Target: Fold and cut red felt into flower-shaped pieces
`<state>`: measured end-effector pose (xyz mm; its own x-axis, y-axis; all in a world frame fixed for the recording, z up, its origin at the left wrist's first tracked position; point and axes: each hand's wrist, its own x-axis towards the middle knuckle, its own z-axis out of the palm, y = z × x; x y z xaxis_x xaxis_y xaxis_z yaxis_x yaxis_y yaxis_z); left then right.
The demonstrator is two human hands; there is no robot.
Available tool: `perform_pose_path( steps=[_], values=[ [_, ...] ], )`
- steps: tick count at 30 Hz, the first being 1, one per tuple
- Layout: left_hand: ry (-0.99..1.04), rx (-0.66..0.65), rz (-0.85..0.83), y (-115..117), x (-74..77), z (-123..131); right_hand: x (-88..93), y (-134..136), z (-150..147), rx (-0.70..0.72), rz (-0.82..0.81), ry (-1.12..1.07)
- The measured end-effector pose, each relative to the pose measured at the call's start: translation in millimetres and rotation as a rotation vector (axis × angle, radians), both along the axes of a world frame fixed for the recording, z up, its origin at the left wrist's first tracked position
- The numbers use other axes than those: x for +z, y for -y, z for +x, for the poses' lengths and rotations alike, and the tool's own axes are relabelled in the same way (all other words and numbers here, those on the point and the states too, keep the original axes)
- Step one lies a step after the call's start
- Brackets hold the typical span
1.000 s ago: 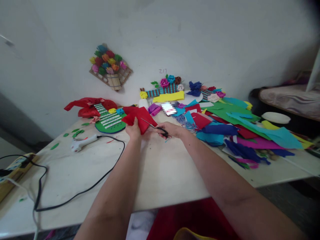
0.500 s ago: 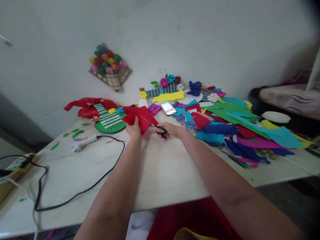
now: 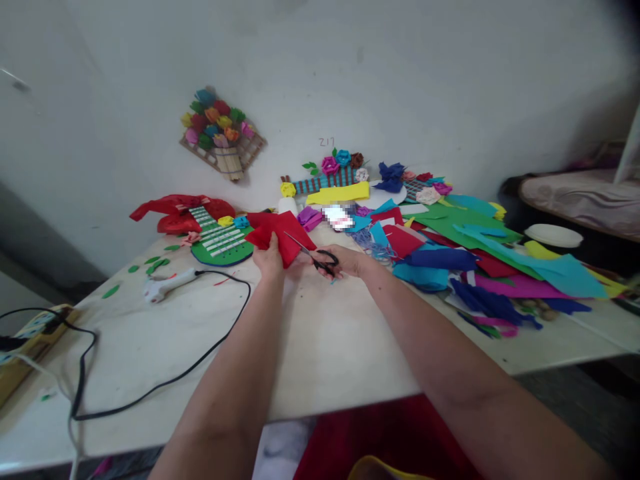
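Note:
Between the thumb and fingers of my left hand (image 3: 270,257) is a red sheet (image 3: 295,233), paper or thin fabric, held above the table. My right hand (image 3: 343,262) grips black-handled scissors (image 3: 326,262), whose metal blades point up and left across the sheet. Whether the sheet lies between the blades is too small to tell. Left of my hands rests a green round piece (image 3: 223,253) with white strips, beside yellow and blue paper flowers. A bunched red sheet (image 3: 185,213) lies behind it.
A white glue gun (image 3: 167,285) with a long black cord lies at the left, near a yellow power strip (image 3: 37,347). Coloured sheets and scraps (image 3: 480,260) are heaped at the right. Flower crafts (image 3: 330,177) stand along the wall; green leaf cutouts (image 3: 155,265) lie left.
The scissors look slightly wider apart at the blades and handles. Both hands keep nearly the same place, and the whole view has shifted a little.

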<state>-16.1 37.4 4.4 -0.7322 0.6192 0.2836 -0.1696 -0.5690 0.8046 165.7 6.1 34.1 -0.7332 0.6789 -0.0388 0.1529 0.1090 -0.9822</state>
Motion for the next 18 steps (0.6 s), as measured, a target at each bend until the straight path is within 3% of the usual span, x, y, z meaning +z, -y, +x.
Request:
perform_pose_path(
  steps=[18],
  values=[
    [-0.084, 0.027, -0.026, -7.3, -8.4, -2.0, 6.8, 7.1, -2.3, -0.029, 0.054, 0.031]
  ],
)
